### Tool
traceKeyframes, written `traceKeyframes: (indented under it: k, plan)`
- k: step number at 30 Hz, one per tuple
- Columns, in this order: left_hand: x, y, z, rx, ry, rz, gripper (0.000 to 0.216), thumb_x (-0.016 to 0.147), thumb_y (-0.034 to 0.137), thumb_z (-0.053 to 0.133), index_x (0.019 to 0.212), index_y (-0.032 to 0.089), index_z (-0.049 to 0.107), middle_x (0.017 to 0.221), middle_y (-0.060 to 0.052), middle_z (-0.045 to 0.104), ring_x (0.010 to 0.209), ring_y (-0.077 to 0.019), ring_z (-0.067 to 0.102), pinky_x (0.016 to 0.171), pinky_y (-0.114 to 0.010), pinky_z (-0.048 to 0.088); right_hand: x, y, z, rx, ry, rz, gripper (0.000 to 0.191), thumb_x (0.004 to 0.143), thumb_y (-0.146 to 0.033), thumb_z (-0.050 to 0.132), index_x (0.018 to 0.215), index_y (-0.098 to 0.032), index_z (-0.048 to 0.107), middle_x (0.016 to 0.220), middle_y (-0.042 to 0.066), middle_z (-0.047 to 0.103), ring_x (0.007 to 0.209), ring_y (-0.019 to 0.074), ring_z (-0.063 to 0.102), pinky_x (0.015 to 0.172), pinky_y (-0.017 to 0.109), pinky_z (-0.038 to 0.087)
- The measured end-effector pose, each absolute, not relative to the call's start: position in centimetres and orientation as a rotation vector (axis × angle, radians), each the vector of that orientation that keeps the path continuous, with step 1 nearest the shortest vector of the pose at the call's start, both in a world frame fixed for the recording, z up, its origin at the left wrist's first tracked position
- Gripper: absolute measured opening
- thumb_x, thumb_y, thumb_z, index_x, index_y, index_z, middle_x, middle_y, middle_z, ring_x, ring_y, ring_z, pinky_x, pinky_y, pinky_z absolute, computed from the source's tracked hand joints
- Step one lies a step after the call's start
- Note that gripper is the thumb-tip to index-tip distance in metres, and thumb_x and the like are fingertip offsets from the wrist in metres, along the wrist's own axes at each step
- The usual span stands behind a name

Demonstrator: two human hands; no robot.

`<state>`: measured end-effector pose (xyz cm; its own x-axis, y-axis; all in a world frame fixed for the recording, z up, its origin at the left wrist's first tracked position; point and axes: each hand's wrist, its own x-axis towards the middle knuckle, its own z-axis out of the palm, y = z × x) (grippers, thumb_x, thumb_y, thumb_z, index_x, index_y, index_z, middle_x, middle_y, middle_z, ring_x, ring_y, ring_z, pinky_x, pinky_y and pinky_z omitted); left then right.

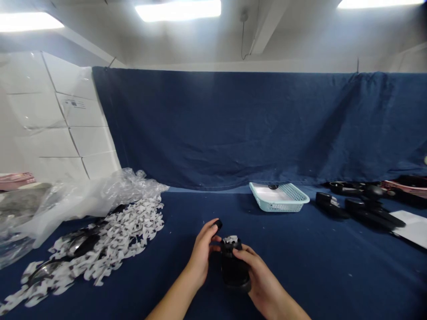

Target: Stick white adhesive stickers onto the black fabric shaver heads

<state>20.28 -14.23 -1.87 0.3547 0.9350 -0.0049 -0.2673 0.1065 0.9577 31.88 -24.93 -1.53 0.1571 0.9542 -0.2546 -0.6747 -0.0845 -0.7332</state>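
Observation:
My right hand (pixel 258 278) is wrapped round a black plastic housing (pixel 235 271) with a rounded lower end, in the lower middle of the view. A small whitish piece (pixel 231 239) sits in the top of this housing. Just left of it, my left hand (pixel 203 249) pinches a small round black cap (pixel 218 224) between thumb and fingers. The cap is apart from the housing, a little above it. My left fingertips come close to the housing's upper edge; whether they touch it I cannot tell.
A heap of white curved pieces (pixel 133 235) with black parts spreads on the left beside clear plastic bags (pixel 110 191). A light blue basket (pixel 283 206) stands at the back. Black housings (pixel 330 205) and a white sheet (pixel 412 226) lie on the right. A blue curtain (pixel 227 129) hangs behind.

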Motion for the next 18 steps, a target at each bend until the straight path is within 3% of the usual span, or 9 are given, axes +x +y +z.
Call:
traceKeyframes:
  k: [6,9,13,18]
  plan:
    - [19.9,-14.6,-1.1,1.232,0.730,1.094,0.045,0.084,0.048,0.051,0.120,0.021,0.058,0.105,-0.005,0.060,0.078,-0.0180,0.058,0.063,-0.027,0.046,32.0,-25.4,-0.6,-0.895,-0.411,1.312,0.036,0.071,-0.033,0.078,0.102,-0.024,0.061,0.086,0.000,0.073,0.079,0.0179,0.065,0.064,0.024,0.047]
    - [18.7,-14.5,0.2,1.368,0.687,1.058,0.041,0.083,0.045,0.057,0.117,0.023,0.062,0.098,-0.003,0.060,0.083,-0.0189,0.055,0.070,-0.027,0.043,32.4,-25.4,-0.6,-0.873,-0.413,1.281,0.039,0.069,-0.036,0.078,0.102,-0.023,0.062,0.087,0.001,0.073,0.082,0.0200,0.066,0.068,0.027,0.048]
    - [16.9,-14.2,1.5,1.767,0.545,0.707,0.048,0.080,0.035,0.063,0.127,0.027,0.060,0.083,0.002,0.053,0.078,-0.0165,0.050,0.076,-0.028,0.039,32.8,-25.2,-0.6,-0.877,-0.419,1.269,0.042,0.068,-0.037,0.080,0.103,-0.021,0.063,0.084,0.002,0.072,0.078,0.0212,0.066,0.068,0.029,0.049]
    - [16.1,-13.9,1.6,1.906,0.550,0.469,0.049,0.081,0.033,0.063,0.129,0.032,0.056,0.097,0.000,0.052,0.090,-0.0191,0.053,0.084,-0.033,0.041,32.9,-25.1,-0.7,-0.886,-0.434,1.255,0.043,0.066,-0.037,0.081,0.102,-0.019,0.065,0.083,0.004,0.073,0.077,0.0207,0.066,0.068,0.028,0.048]
